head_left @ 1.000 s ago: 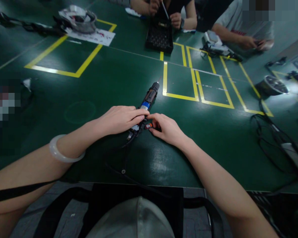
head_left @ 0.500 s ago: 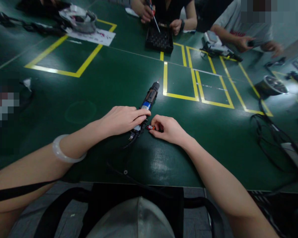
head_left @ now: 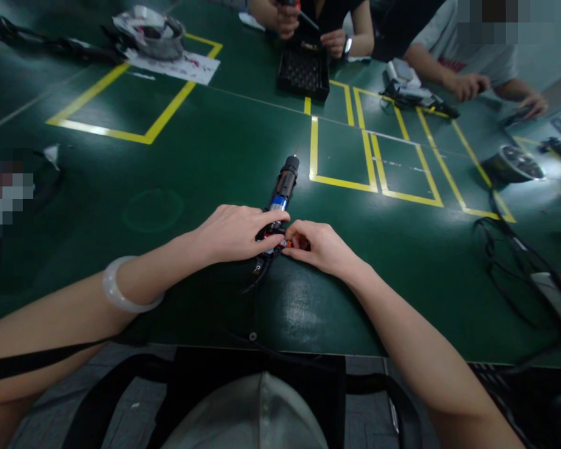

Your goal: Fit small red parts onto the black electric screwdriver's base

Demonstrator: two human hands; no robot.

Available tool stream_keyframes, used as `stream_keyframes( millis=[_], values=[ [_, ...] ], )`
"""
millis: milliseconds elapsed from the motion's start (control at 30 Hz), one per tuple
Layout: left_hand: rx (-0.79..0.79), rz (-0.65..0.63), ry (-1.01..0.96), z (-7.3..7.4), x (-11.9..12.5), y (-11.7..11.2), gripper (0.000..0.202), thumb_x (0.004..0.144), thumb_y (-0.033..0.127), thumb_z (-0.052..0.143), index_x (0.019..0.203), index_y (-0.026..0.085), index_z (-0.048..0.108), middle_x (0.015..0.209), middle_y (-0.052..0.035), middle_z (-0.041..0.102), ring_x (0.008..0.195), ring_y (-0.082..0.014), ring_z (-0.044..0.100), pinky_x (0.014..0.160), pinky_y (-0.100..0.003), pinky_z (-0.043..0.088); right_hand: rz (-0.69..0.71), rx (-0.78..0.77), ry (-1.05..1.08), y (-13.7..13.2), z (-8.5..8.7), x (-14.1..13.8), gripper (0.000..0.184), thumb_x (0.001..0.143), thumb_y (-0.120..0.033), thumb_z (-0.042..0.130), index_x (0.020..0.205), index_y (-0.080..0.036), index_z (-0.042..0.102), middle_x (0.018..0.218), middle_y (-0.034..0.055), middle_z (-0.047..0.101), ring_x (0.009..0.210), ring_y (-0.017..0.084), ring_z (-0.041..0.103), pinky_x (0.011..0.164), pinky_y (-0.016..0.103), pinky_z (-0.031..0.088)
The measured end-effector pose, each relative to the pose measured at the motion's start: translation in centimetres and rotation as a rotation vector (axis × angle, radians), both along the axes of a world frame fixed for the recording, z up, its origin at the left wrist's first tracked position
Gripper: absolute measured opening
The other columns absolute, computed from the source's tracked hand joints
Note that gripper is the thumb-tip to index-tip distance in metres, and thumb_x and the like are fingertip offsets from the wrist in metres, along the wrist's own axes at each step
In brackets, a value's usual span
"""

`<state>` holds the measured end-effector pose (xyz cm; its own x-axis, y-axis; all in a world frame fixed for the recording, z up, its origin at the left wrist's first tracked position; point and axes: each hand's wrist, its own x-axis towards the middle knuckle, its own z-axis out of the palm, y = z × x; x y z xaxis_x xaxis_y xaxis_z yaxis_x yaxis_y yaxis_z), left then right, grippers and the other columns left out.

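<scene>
So the electric screwdriver (head_left: 286, 179) (looks like it, anyway) is lying on the green desk (head_left: 206, 168), tip pointing to the far side, black cable (head_left: 250, 289) trailing off its near end. Left hand (head_left: 229, 234) has its grip closed over the near part of the barrel. Right hand (head_left: 325, 246) is pinching 1 small red-orange piece (head_left: 288, 244) right by the tool's side; can't tell exactly what it is. I'd guess the barrel is stiff, fairly weighty and smooth enough to roll, so hold it mid-body, off the thin bit (head_left: 296, 151), which looks bendable. Tiny piece seems light: fingertips only.
</scene>
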<state>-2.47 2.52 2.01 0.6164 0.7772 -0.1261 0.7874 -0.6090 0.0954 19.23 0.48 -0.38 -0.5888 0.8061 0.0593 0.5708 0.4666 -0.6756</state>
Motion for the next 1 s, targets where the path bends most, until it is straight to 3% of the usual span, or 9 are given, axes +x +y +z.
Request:
stream_keyframes(
  millis=[200, 433, 633, 833, 1000],
  values=[
    [-0.013, 0.016, 0.021, 0.07, 0.08, -0.08, 0.054, 0.097, 0.054, 0.038, 0.148, 0.038, 0.045, 0.105, -0.0036, 0.073, 0.091, -0.0260, 0.070, 0.069, -0.030, 0.047, 0.047, -0.146, 0.174, -0.30, 0.10, 0.14, 0.021, 0.086, -0.020, 0.068, 0.098, -0.021, 0.051, 0.075, -0.0051, 0.061, 0.065, 0.011, 0.057, 0.065, 0.024, 0.043],
    [0.008, -0.002, 0.026, -0.06, -0.06, -0.08, 0.054, 0.099, 0.055, 0.033, 0.149, 0.036, 0.044, 0.106, -0.0045, 0.072, 0.092, -0.0258, 0.069, 0.069, -0.029, 0.046, 0.028, -0.127, 0.184, -0.29, 0.30, 0.01, 0.008, 0.089, -0.019, 0.061, 0.092, -0.019, 0.054, 0.067, -0.0068, 0.051, 0.059, 0.009, 0.048, 0.059, 0.022, 0.037],
    [0.004, -0.004, 0.020, -0.05, -0.13, 0.03, 0.052, 0.103, 0.052, 0.025, 0.149, 0.037, 0.043, 0.107, -0.0036, 0.072, 0.095, -0.0262, 0.069, 0.069, -0.029, 0.045, 0.036, -0.163, 0.279, -0.44, -0.12, -0.24, 0.008, 0.088, -0.016, 0.058, 0.091, -0.020, 0.052, 0.074, -0.0037, 0.059, 0.066, 0.010, 0.056, 0.064, 0.023, 0.042],
    [-0.002, 0.016, 0.057, 0.14, -0.10, -0.04, 0.058, 0.098, 0.060, 0.034, 0.151, 0.037, 0.041, 0.109, -0.0055, 0.070, 0.092, -0.0272, 0.068, 0.074, -0.032, 0.046, 0.069, -0.173, 0.320, -0.48, -0.22, -0.03, 0.015, 0.083, -0.010, 0.055, 0.092, -0.021, 0.049, 0.083, -0.0012, 0.065, 0.073, 0.012, 0.062, 0.069, 0.025, 0.047],
    [-0.010, 0.022, 0.091, 0.48, -0.38, 0.40, 0.055, 0.097, 0.054, 0.039, 0.149, 0.037, 0.046, 0.106, -0.0075, 0.065, 0.094, -0.0266, 0.065, 0.076, -0.032, 0.046, 0.093, -0.147, 0.290, -0.68, 0.22, -0.49, 0.011, 0.084, -0.013, 0.056, 0.091, -0.020, 0.051, 0.086, -0.0004, 0.064, 0.073, 0.011, 0.060, 0.069, 0.024, 0.046]
  ],
)
